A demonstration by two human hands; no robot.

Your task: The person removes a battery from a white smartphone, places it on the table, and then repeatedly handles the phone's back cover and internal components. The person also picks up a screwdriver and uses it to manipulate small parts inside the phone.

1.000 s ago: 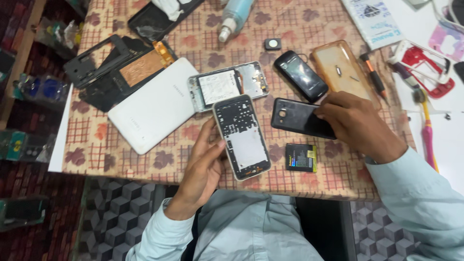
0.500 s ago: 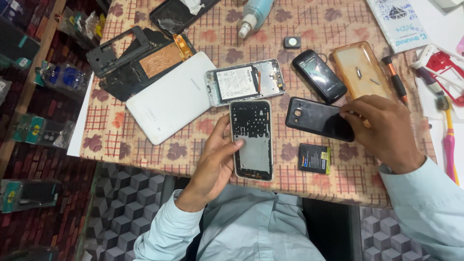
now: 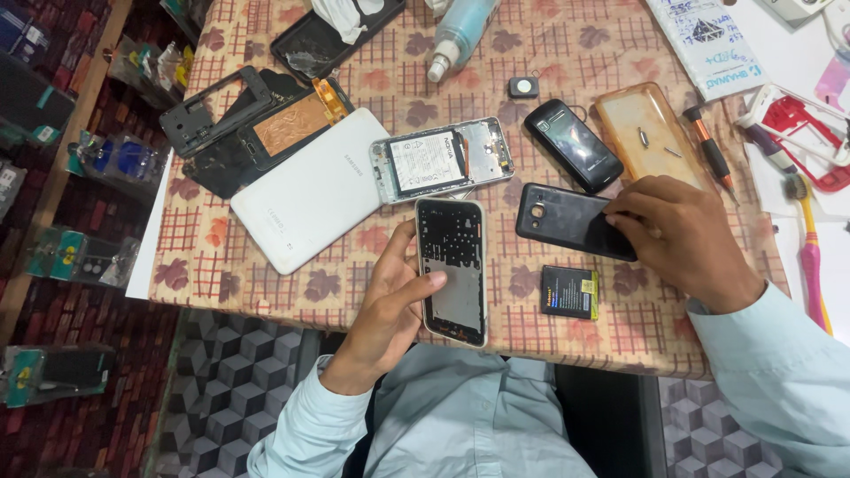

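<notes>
My left hand [image 3: 390, 301] grips an opened phone frame [image 3: 452, 270] by its left edge, with the thumb across its middle, just above the table's near edge. My right hand [image 3: 686, 235] rests on the right end of a black phone back cover [image 3: 562, 219] lying flat on the patterned cloth. A small black battery [image 3: 569, 292] lies between the two hands, below the cover. An opened silver phone with its battery showing [image 3: 441, 160] lies just beyond the frame.
A white tablet back [image 3: 312, 188], black frames [image 3: 215, 109] and a copper-backed panel lie at the left. A black bar phone [image 3: 573, 145], an amber case [image 3: 649, 131], a screwdriver [image 3: 710, 150], a spray bottle [image 3: 459, 32], a toothbrush [image 3: 808, 252] and red parts crowd the right.
The view has shifted a little, so the table sits further right in the picture. My left hand keeps the frame, thumb sliding over it. My right hand stays on the black cover.
</notes>
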